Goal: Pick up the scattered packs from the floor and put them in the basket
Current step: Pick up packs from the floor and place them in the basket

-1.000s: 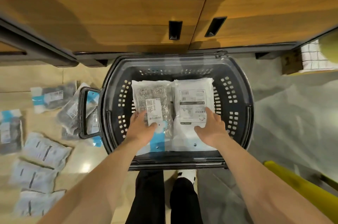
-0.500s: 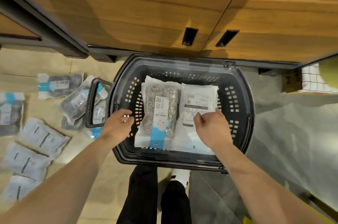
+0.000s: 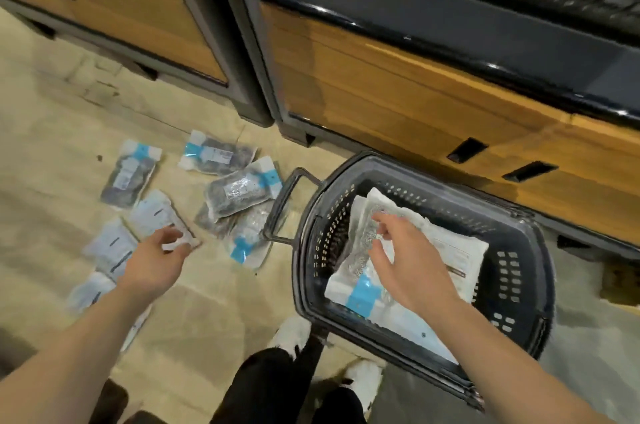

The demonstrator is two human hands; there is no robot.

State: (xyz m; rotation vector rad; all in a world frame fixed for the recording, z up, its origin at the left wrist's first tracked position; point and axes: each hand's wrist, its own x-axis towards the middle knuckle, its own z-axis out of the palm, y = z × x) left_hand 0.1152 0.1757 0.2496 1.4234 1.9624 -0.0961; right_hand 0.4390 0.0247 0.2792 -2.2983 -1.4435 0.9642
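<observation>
**Step in hand: take the next pack from the floor.**

The left hand point(image 3: 157, 259) is low over a white pack point(image 3: 156, 215) at the left. Its fingers are relaxed and apart at the pack's near edge; blur hides whether they touch it. The right hand point(image 3: 405, 257) hovers over the basket point(image 3: 509, 278), fingers loosely curled, holding nothing.

Recommended method:
1. Slide the fingers under the near edge and set the thumb on top.
2. Pinch the flat sealed border, not the bulge. The film looks slippery.
3. Lift clear of the other white packs point(image 3: 110, 247) just beside it.
4. Carry it right, over the handle point(image 3: 287, 195), and lay it flat.

**Containers.** The basket stands on the floor point(image 3: 207, 302) at the right, near the cabinet point(image 3: 381, 87). It holds a silvery pack point(image 3: 356, 271) with a blue band on the left and a white labelled pack point(image 3: 450, 250) on the right. Together they cover most of its bottom. Dark packs point(image 3: 239, 195) lie overlapping on the floor, between the white ones and the handle.
</observation>
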